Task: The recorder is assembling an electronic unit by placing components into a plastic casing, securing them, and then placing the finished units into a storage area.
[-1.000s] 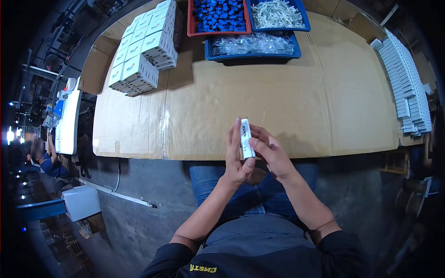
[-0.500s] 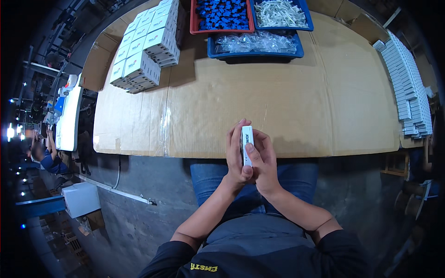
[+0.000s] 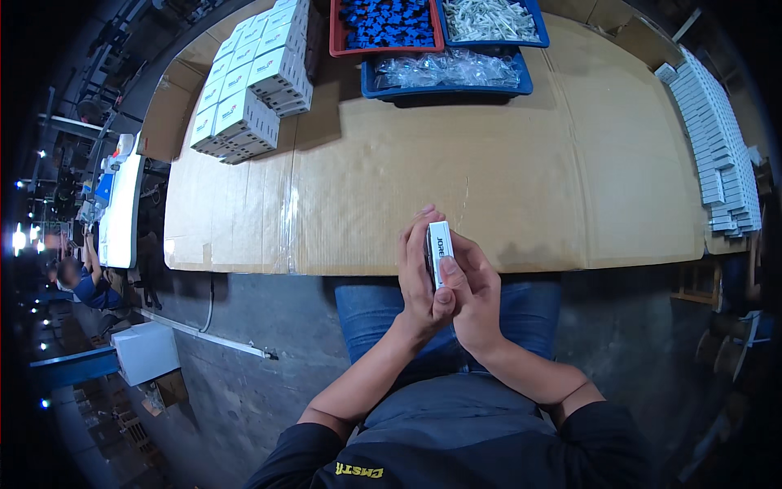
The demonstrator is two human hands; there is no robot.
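While clasped, box (image 3: 439, 253) (upright) between 2 hands (image 3: 450, 281)

This is a factory packing station, a workshop floor rather than any home or office. The table (image 3: 505, 163) is covered in taped brown cardboard and carries stacked small white cartons (image 3: 244, 98) at its far left, a red bin of blue parts (image 3: 387, 24), a blue tray of bagged pieces (image 3: 448, 72) and a long row of flat white boxes (image 3: 717, 155) down the right edge. The bare concrete floor (image 3: 244, 326) (grey and stained) runs left to another seated worker (image 3: 81, 281) beside dim machinery and small lights.
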